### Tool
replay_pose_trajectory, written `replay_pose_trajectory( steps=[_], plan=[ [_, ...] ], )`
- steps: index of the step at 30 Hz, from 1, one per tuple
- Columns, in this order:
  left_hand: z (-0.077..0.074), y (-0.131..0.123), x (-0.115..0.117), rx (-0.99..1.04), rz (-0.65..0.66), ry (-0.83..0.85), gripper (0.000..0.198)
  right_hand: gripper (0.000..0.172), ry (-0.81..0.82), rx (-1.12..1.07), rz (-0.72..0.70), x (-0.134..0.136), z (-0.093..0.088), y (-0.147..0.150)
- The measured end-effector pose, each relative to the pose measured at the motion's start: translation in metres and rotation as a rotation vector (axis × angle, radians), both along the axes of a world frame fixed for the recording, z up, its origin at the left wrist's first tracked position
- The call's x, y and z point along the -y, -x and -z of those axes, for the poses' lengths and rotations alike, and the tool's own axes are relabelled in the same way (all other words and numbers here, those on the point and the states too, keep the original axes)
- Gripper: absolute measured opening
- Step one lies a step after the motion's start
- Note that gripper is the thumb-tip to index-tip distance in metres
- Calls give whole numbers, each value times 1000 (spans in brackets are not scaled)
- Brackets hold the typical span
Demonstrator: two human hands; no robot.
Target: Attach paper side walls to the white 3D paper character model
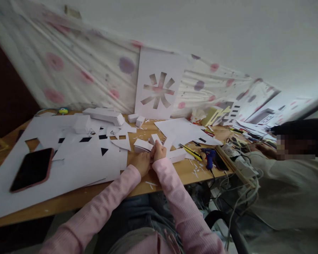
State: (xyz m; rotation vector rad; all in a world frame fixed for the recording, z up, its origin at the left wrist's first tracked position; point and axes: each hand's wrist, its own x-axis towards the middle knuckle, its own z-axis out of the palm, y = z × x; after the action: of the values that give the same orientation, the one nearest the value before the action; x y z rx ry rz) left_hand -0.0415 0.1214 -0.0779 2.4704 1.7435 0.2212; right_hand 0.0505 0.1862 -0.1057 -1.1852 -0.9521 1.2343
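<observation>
My left hand (pixel 142 163) and my right hand (pixel 159 151) are together near the front edge of the table, both closed around a folded white paper piece (pixel 143 145). One arm of the piece points left past my left hand, and a short end stands up above my right fingers. Where the fingertips press is partly hidden. Just right of my right hand lies a white paper strip (pixel 177 155). Beyond it are a yellow cutter (pixel 191 152) and a blue glue gun (pixel 209 157).
White sheets (pixel 106 169) with cut-outs cover the left side, with a phone (pixel 33 169) on them. Folded paper blocks (pixel 103 116) lie behind. A cut-out sheet (pixel 159 60) leans on the curtain. At the right are a power strip (pixel 245 165), cables and another person (pixel 288 187).
</observation>
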Motion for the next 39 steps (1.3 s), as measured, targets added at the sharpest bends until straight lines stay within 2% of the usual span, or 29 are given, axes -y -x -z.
replay_pose_trajectory(
  steps=[11,23,39],
  plan=[
    [-4,14,-1,-1,122,16,35,35,-37,-17,-5,-3,-8,2],
    [-4,7,4,-72,61,2,35,35,12,8,15,-2,-4,3],
    [-4,7,6,-87,37,-3,35,33,8,-21,56,16,-24,11]
  ],
)
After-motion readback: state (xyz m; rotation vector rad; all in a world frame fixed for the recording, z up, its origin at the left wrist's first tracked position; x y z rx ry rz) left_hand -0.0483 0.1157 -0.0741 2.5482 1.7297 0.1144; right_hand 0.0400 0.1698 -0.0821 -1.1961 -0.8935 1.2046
